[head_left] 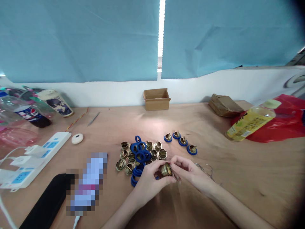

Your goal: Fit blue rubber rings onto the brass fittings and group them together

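Note:
My left hand (152,178) is closed around a brass-coloured round metal fitting (166,170), its hollow end tilted to the right. At that end, the fingertips of my right hand (187,168) are pinched together; what lies between them is too small and blurred to make out. Just beyond my left hand lies a cluster of similar brass fittings (124,154), with blue rings (140,156) piled among and over them. Farther right, several fittings seated in blue rings (183,141) stand apart. Thin wire loops (207,170) lie beside my right wrist.
A small open cardboard box (157,103) stands against the wall. On the right are a brown paper package (224,105), a yellow-labelled bottle (252,121) and a red bag (286,121). A power strip (57,140), a phone (90,181) and a black case (45,203) occupy the left.

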The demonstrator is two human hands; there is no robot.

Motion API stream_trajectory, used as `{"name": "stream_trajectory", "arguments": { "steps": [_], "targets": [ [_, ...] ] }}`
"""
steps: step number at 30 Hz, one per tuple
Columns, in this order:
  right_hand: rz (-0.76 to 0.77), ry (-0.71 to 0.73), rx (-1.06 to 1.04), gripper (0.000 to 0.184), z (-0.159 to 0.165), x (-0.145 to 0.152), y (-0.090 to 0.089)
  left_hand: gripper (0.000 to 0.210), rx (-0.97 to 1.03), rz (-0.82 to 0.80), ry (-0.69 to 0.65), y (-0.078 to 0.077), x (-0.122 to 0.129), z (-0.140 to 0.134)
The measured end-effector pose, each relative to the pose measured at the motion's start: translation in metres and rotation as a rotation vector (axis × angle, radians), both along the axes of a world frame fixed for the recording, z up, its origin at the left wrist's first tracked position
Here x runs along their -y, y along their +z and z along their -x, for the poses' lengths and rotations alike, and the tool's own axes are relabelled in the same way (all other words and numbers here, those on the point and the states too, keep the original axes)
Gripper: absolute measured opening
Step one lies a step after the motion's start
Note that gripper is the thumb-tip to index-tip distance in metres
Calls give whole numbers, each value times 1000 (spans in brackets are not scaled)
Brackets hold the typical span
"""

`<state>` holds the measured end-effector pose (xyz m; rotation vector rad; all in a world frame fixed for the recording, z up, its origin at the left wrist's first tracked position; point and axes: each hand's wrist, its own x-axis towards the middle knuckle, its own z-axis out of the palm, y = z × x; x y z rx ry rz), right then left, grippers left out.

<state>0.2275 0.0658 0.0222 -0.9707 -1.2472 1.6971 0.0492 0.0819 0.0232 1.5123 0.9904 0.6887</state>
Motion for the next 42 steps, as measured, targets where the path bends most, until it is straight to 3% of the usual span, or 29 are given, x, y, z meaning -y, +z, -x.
{"name": "stream_trajectory", "arguments": {
  "steps": [3,6,9,14,17,27,32,42],
  "targets": [
    [-68,17,52,31,1,2,0,31,-66,-60,12,4,0,0],
    [-233,4,250,21,-1,5,0,37,-101,-99,11,5,-1,0],
    [-524,-5,543,11,-3,9,3,39,-93,-138,-15,5,-1,1],
    [-1056,-6,899,21,-4,11,3,27,-84,-281,-46,2,0,3],
    [-1239,-50,986,26,-4,11,-4,29,-72,-356,-59,1,1,4],
    [-1275,-83,902,31,-6,15,-21,30,16,-465,-26,-6,4,2],
    [-1168,-94,810,31,-4,11,-18,34,-3,-489,-10,-7,2,3],
    [-1152,-93,842,20,2,10,-5,40,-40,-472,-20,-12,-1,6]
  ]
}}
